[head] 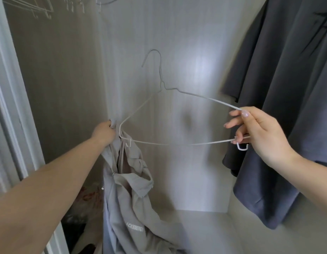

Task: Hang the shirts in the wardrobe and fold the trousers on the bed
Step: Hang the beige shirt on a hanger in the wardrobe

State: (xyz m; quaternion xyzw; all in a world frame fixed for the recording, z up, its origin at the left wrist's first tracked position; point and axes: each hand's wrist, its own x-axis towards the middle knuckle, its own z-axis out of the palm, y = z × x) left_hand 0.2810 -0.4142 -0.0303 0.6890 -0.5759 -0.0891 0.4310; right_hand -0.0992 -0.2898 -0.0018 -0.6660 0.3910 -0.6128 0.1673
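R hand (258, 129) pinches the right end of a thin white wire coat hanger (170, 114), top wire and bottom bar both caught in its fingers. L hand (104, 133) clutches a light grey zip-up shirt-jacket (129, 195) at what looks like the collar, w/ the hanger's far tip just beside that hand, prob. partly inside the fabric. Risk: limp cloth slides off the tip since only one shoulder's on; zip may snag the small hook. Dark grey hung garment (280, 88) behind R hand could catch the hanger.

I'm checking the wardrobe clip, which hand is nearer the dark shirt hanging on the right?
Right. The right hand holds the hanger end just beside the dark shirt; the left hand grips the grey jacket at the hanger's far end.
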